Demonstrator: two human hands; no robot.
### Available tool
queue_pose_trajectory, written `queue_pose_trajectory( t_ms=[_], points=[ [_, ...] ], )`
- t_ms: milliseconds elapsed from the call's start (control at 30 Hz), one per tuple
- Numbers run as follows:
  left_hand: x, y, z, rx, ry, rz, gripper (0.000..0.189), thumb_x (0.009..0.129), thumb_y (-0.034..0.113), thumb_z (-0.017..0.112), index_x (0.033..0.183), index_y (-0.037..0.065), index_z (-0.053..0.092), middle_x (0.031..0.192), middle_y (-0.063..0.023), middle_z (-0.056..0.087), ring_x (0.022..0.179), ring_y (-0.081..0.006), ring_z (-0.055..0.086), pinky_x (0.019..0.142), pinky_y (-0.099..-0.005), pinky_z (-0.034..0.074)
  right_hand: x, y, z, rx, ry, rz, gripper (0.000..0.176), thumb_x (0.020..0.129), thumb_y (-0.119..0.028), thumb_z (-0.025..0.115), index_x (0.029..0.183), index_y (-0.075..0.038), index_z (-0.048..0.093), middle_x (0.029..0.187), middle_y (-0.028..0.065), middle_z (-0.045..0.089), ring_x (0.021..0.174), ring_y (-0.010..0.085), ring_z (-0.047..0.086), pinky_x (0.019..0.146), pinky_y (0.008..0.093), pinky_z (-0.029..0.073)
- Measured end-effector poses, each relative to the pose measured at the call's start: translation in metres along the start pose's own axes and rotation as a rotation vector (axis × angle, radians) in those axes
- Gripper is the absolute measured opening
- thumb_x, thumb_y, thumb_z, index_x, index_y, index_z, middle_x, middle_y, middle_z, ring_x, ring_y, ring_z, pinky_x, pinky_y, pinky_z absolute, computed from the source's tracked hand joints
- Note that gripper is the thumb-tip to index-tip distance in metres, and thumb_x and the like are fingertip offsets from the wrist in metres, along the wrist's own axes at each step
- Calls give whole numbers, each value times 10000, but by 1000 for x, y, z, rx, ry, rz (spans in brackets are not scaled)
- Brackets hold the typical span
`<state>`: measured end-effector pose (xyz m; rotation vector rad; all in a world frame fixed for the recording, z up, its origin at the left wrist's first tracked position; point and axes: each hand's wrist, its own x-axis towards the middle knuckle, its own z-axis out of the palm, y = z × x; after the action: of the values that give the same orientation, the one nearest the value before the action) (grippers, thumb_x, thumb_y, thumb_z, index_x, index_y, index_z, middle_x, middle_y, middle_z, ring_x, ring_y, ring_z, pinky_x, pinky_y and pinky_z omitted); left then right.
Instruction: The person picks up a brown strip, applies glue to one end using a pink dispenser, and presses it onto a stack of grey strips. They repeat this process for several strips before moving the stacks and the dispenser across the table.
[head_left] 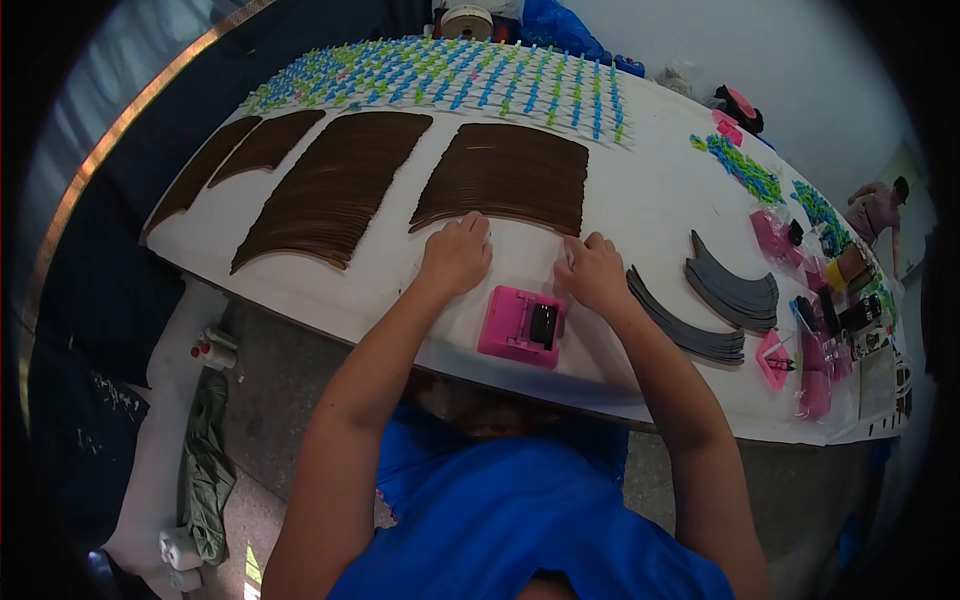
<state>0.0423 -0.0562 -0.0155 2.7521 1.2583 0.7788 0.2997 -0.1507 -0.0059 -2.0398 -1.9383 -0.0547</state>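
My left hand (457,255) is closed, its fingertips at the near edge of a row of thin, curved dark brown strips (505,175) on the white table. My right hand (595,268) is closed in a pinch by the near right corner of the same row. What the fingers of either hand hold, if anything, is too small to make out. Between my forearms, close to the table's front edge, sits a pink block-shaped holder (503,325) with a black part (542,326) on its right side.
More brown strips (335,185) lie in rows to the left. Grey curved strips (735,285) fan out on the right. Blue and green small pieces (450,80) stand in rows at the back. Pink packets (815,375) crowd the right end. A person (880,212) is at far right.
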Motion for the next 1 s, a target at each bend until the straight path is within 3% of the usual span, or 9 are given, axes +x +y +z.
queue_pose_trajectory(
  t_ms=[233, 300, 333, 400, 467, 567, 833, 900, 1000],
  points=[
    [-6, -1, -1, -2, 57, 16, 290, 960, 232, 658, 1165, 27, 640, 1212, -131, 656, 1056, -358, 669, 874, -514, 576, -3, -1, -8, -6, -9, 14, 483, 913, -334, 692, 1310, -61, 729, 1141, 213, 662, 1101, 399, 632, 986, 508, 533],
    [-14, -1, -3, 31, 67, -60, 265, 944, 229, 676, 1109, 22, 660, 1179, -139, 666, 1037, -357, 669, 851, -512, 574, -17, 6, -18, 107, 141, -64, 352, 891, -281, 726, 1137, -32, 761, 1095, 188, 669, 1085, 371, 640, 968, 495, 531],
    [-20, -2, -5, 36, 68, -66, 265, 944, 229, 676, 1109, 22, 660, 1179, -139, 666, 1037, -357, 669, 851, -512, 574, -25, 11, -26, 111, 139, -71, 352, 891, -281, 726, 1137, -32, 761, 1095, 188, 669, 1085, 371, 640, 968, 495, 531],
    [-32, -5, -8, 95, 86, -189, 268, 926, 236, 694, 1081, 19, 668, 1151, -153, 669, 1023, -366, 672, 834, -518, 571, -46, 22, -48, 222, 220, -160, 252, 877, -173, 769, 1069, -11, 758, 1031, 164, 663, 997, 341, 662, 899, 456, 557],
    [-37, -9, -10, 116, 109, -229, 278, 923, 240, 702, 1089, 19, 665, 1158, -157, 666, 1015, -372, 674, 832, -523, 569, -69, 32, -71, 352, 96, -42, 212, 876, -87, 780, 1066, 0, 742, 999, 150, 647, 904, 331, 666, 824, 426, 565],
    [-39, -6, -12, 142, 133, -271, 298, 923, 251, 713, 1103, 19, 658, 1174, -163, 656, 1001, -377, 677, 831, -530, 564, -96, 59, -75, 343, 189, -100, 186, 876, -53, 780, 1045, 5, 728, 978, 144, 639, 836, 334, 663, 779, 403, 562],
    [-38, -5, -17, 127, 111, -289, 341, 937, 272, 716, 1134, 5, 636, 1209, -176, 624, 1006, -378, 678, 841, -537, 553, -168, 99, -82, 203, 190, -87, 207, 859, -36, 782, 1032, -12, 671, 1021, 167, 630, 951, 373, 650, 827, 447, 542],
    [-37, -3, -19, 114, 42, -320, 390, 962, 281, 696, 1207, -13, 619, 1350, -209, 617, 1020, -412, 676, 892, -545, 556, -178, 108, -82, 175, 215, -79, 207, 857, -29, 778, 1024, -18, 658, 1032, 171, 629, 966, 383, 642, 840, 461, 532],
    [-37, -6, -16, 137, 90, -290, 369, 939, 284, 717, 1153, -3, 629, 1250, -191, 622, 1015, -383, 680, 856, -534, 559, -188, 118, -84, 137, 244, -61, 191, 858, -11, 766, 998, -24, 638, 1024, 167, 633, 960, 388, 636, 849, 474, 512]
  ],
)
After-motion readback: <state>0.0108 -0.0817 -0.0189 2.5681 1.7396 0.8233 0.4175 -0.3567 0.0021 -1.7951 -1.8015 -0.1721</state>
